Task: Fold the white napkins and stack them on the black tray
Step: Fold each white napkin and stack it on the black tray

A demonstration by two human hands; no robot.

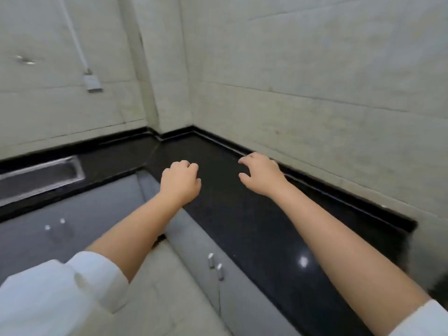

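No white napkins and no black tray are in view. My left hand (180, 181) hovers over the black stone counter (230, 214) near its inner corner, fingers curled under, holding nothing. My right hand (261, 174) is further right, close to the counter's raised back edge by the wall, with fingers bent and spread and nothing in them. Both forearms are bare, with white sleeves pushed up near the elbows.
The L-shaped counter runs along two tiled walls (315, 81). A steel sink (41, 177) is set into the left run. Grey cabinet doors with metal handles (215, 265) sit below. A white socket (91, 82) with a cable hangs on the left wall.
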